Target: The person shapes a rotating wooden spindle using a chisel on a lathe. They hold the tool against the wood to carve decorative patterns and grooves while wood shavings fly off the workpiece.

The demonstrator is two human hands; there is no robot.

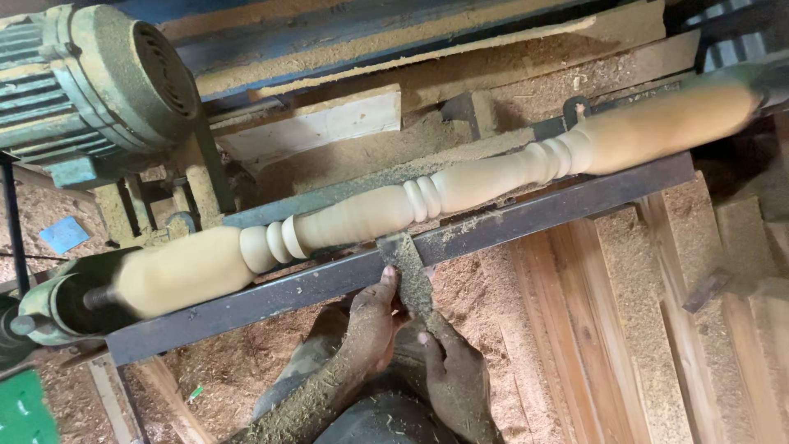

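A long pale wooden spindle point(353, 218) with turned beads and grooves is mounted on a lathe, blurred as if spinning. A flat metal chisel point(404, 263), coated in sawdust, lies across the dark steel tool rest point(526, 218) with its tip against the spindle's middle section. My left hand point(371, 325) grips the chisel blade just below the rest, thumb pressed up on it. My right hand point(452, 378) wraps the chisel lower down near the handle. Both forearms are dusted with shavings.
A green electric motor point(99, 82) sits at the upper left, caked in sawdust. The headstock point(49, 308) holds the spindle's left end. Wooden planks point(608, 329) and heaps of sawdust lie beneath and behind the lathe bed. A blue scrap point(64, 234) lies left.
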